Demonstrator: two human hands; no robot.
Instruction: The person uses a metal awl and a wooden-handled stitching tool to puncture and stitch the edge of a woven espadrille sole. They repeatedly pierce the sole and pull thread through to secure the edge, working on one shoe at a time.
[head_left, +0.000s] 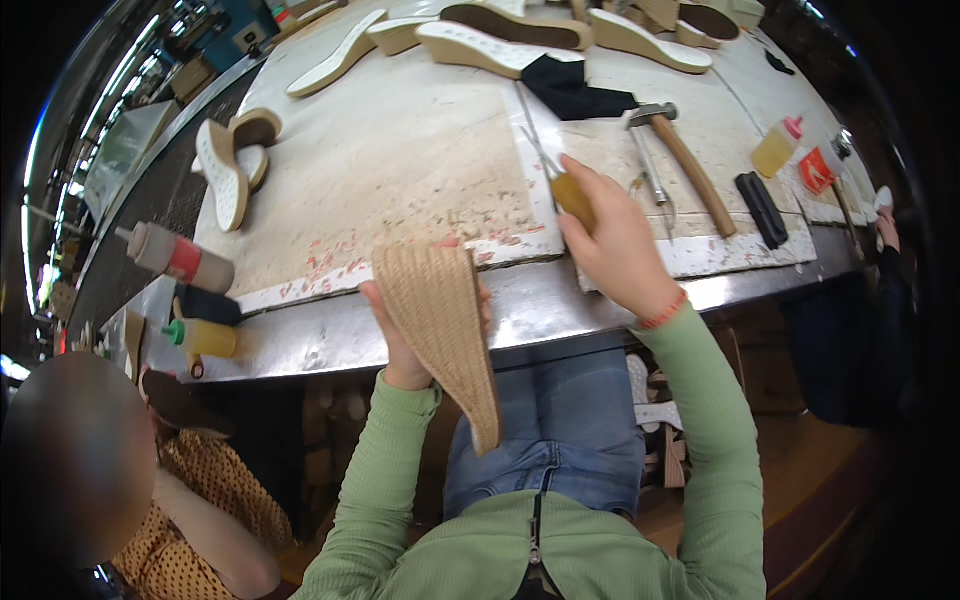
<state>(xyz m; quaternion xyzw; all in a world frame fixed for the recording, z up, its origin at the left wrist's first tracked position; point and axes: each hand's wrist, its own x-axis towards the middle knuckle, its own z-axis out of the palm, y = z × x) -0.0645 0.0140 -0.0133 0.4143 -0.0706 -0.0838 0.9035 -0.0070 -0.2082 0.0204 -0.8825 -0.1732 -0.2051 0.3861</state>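
Note:
My left hand [402,348] is closed around a tan woven wedge shoe sole [440,320], its thick end up by the table's edge and its narrow end hanging down toward my lap. Over the board to the right, my right hand [618,240] grips a yellow-handled tool [573,198] with a thin metal shaft pointing away to the upper left. The shaft is blurred, so its tip cannot be made out. The tool is apart from the sole. To the right of that hand lie a hammer [692,170] with a wooden handle and a slim metal tool [648,165].
Several white-topped wedge soles [340,55] line the far side, with a black cloth [575,90] before them. More soles [222,175] and squeeze bottles [180,258] stand at the left. A black block [762,210] and a yellow-filled bottle [777,147] are at the right. Another person [200,500] sits at the lower left.

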